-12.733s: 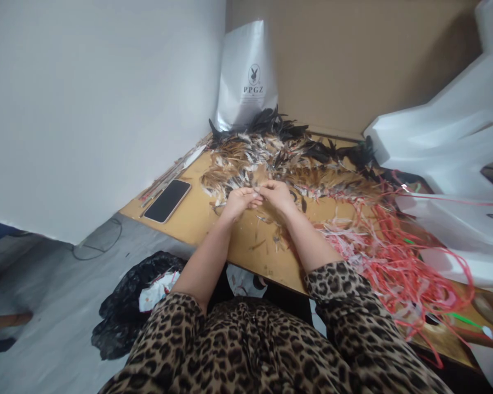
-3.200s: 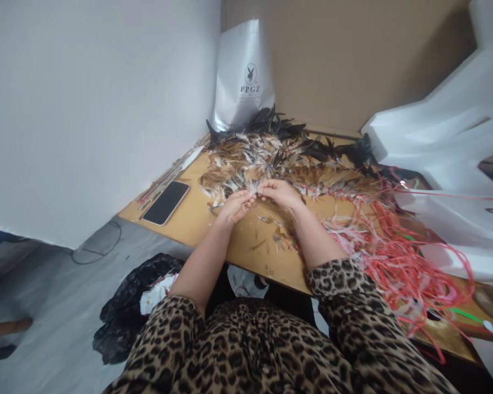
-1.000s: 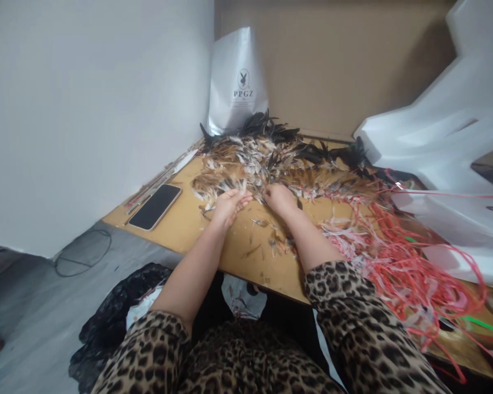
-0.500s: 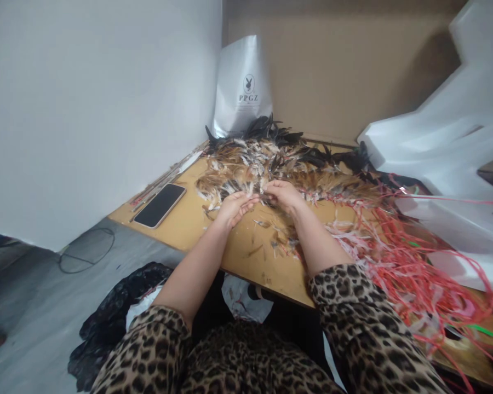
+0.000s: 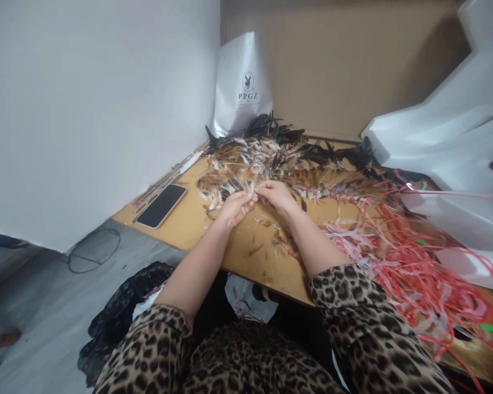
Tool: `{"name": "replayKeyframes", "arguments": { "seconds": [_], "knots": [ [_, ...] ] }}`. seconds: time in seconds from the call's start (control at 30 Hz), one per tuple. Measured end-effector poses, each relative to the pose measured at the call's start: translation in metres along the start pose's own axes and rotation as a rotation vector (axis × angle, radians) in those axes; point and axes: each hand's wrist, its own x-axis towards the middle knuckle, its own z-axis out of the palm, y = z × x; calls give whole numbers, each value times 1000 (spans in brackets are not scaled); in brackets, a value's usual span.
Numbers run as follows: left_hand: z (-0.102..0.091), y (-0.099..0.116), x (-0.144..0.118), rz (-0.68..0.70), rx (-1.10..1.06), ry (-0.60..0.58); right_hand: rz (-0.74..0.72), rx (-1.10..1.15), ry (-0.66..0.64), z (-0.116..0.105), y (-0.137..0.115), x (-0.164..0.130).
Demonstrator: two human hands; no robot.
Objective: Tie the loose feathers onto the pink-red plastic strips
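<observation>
Left hand (image 5: pixel 235 207) and right hand (image 5: pixel 276 195) meet mid-frame, fingertips pinched on feathers (image 5: pixel 246 191) at pile's near edge; phone (image 5: pixel 161 205) left.

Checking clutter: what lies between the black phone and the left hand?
Mostly bare wooden tabletop separates black phone from left hand, with few stray feathers, per head view.

Both forearms reach forward, left hand (image 5: pixel 236 207) and right hand (image 5: pixel 276 194) meeting, fingers pinched.
</observation>
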Motion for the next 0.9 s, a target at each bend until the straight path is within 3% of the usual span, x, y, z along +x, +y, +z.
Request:
{"name": "replayKeyframes", "arguments": {
  "seconds": [0.17,0.43,0.6,0.9],
  "knots": [
    [3,8,-4,-55,-134,21,94,282,-165,-11,-2,1],
    [6,11,-11,-140,-286,-83,120,387,-288,-9,-5,-3],
    [6,9,-11,-142,-244,-107,32,288,-215,-6,2,1],
    [8,2,-8,26,81,14,-31,53,-61,-8,0,0]
  ]
}}
